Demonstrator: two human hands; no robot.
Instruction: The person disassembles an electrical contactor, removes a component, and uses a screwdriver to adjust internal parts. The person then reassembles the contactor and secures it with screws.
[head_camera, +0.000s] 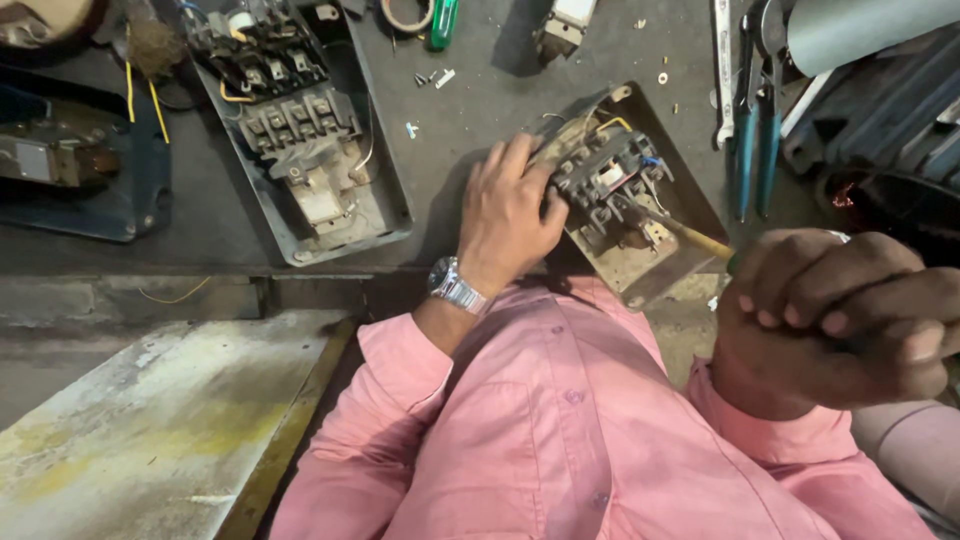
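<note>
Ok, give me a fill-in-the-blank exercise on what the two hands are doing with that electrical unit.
1. The left hand rests on the electrical switch unit and wears a ____ at the wrist.
2. The right hand grips a ____ with a yellowish shaft, tip at the unit.
3. The unit sits on a rusty metal ____.
4. The blue-handled pliers lie to the ____ of the unit.

Missing words: watch; screwdriver; plate; right
</note>
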